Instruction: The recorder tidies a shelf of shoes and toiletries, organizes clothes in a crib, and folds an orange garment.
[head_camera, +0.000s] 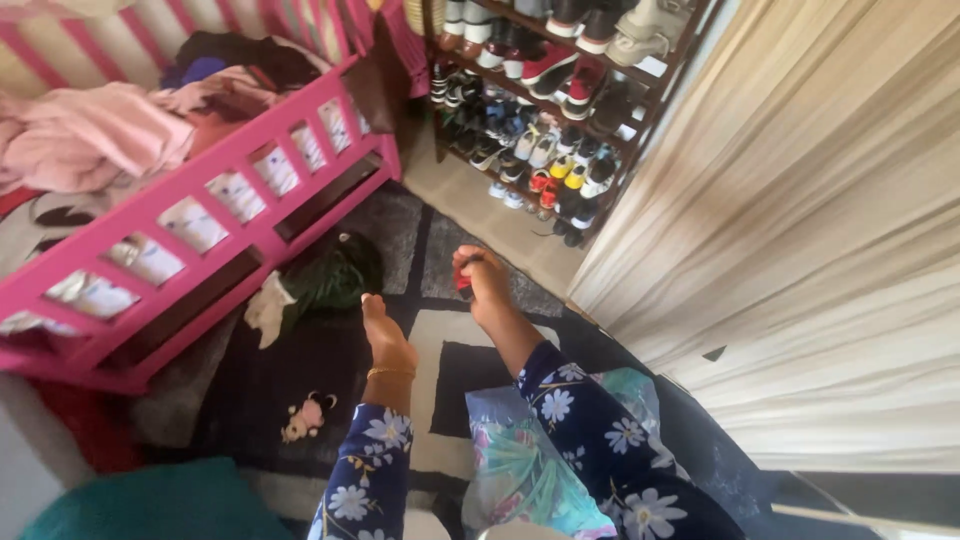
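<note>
- The right hand (483, 285), just right of the middle of the frame, is curled closed around a small red and dark object (465, 280); what the object is cannot be told.
- The left hand (384, 335), just left of centre, is stretched out with fingers together and holds nothing; a gold bangle (389, 373) sits on its wrist.
- Both arms wear dark blue sleeves (590, 430) printed with white flowers, coming up from the bottom edge.
- Under the hands lies a rug (470, 370) in black, grey and white blocks.
- A dark green bundle of cloth (335, 270) lies on the rug left of the hands, beside a pink crib (230, 215).
- The crib fills the upper left of the frame and is heaped with pink and dark clothes (95, 135).
- A shoe rack (560, 110) packed with many pairs stands at the top centre.
- A beige curtain (800, 230) hangs along the right side.
- A small soft toy (307, 417) lies on the rug at lower left.
</note>
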